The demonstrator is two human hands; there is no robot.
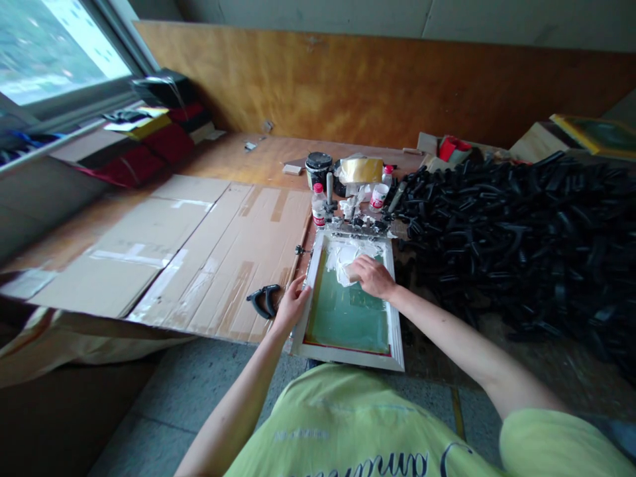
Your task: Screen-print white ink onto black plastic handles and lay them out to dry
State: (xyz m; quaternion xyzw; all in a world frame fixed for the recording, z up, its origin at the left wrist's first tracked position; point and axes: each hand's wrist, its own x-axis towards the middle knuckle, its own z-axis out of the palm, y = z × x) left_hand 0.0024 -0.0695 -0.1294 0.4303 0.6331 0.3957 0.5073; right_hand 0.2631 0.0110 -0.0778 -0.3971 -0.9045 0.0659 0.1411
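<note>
A silk-screen frame (397, 341) with a white rim and green mesh lies in front of me. White ink (342, 255) is smeared thickly over the far part of the mesh. My right hand (371, 277) is closed over that area, pinching a small light-brown scraper (352, 272) at the edge of the ink; the fingers hide part of it. At the left rim, my left hand (294, 301) has its fingers curled against the frame. A curved black plastic part (264, 301) lies on the cardboard just left of this hand. Metal clamps (355, 228) run along the frame's far end.
Flattened cardboard (223, 245) covers the table at left. Beyond the frame stand a black tub (318, 171), a red-capped bottle (318, 205) and a white cup (378, 197). A large heap of black plastic parts (511, 238) fills the right. A wooden board (348, 86) stands behind.
</note>
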